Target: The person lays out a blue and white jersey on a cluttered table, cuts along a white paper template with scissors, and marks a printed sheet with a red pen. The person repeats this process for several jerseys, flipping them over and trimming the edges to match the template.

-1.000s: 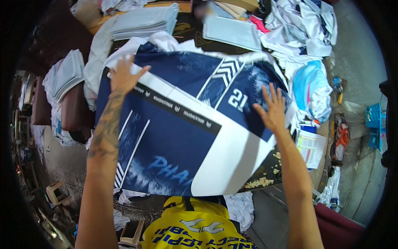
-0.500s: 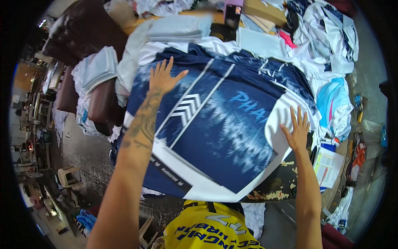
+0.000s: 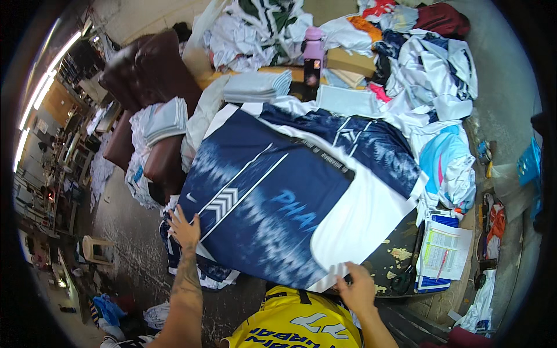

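Note:
A printed sports-jersey panel [image 3: 255,174], navy with pale tree-like blotches, white stripes, chevrons and a white lower-right area, lies spread in front of me. My left hand [image 3: 185,230] rests at its left edge, fingers apart. At the near right corner my right hand [image 3: 355,287] is closed, pinching the white edge between thumb and fingers. Behind this panel, partly covered by it, lies more navy and white printed fabric [image 3: 383,145]. The dark, paint-chipped tabletop [image 3: 380,255] shows beside my right hand.
Folded pale cloth stacks [image 3: 255,86] and a purple bottle [image 3: 313,49] stand at the back. A brown leather chair [image 3: 151,69] is at the left. White garments [image 3: 432,69] heap at the right. Scissors [image 3: 401,282] and printed papers [image 3: 444,249] lie near the right edge.
Both hands have come nearer to me, from on top of the fabric to its near edges. The jersey panel has shifted left and nearer, showing more printed fabric behind it. The view has tilted up.

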`<state>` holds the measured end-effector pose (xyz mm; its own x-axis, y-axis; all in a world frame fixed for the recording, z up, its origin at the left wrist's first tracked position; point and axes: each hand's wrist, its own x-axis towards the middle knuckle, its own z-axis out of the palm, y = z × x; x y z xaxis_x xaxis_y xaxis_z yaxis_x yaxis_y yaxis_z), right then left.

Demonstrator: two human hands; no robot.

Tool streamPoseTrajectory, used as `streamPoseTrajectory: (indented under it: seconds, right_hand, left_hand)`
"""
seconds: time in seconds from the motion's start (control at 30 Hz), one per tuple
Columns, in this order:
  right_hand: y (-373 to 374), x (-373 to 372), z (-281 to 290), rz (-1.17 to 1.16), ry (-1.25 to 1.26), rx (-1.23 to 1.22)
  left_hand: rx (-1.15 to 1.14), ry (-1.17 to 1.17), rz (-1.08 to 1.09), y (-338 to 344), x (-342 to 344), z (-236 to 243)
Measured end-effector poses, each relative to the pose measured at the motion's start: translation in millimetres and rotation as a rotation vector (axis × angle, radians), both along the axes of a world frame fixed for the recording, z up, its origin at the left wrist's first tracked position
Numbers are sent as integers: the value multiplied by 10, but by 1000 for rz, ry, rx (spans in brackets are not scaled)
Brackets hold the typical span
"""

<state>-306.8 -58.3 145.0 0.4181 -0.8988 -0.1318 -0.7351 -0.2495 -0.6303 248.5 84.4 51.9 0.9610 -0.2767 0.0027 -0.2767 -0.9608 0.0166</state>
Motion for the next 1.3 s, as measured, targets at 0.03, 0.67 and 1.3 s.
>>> streamPoseTrajectory:
  seconds: [0.03, 0.67, 1.3]
  right_hand:
    - [-60, -204, 53, -57, -75, -109]
    - [-1202, -3529, -204, -806, 255, 86]
    - [-387, -3184, -6, -754, -343, -543]
  left_hand:
    - [-147, 8, -158, -73, -249, -6]
    - [-579, 478, -1306, -1603, -4248, 308]
    - [-1045, 1439, -656, -3063, -6254, 370]
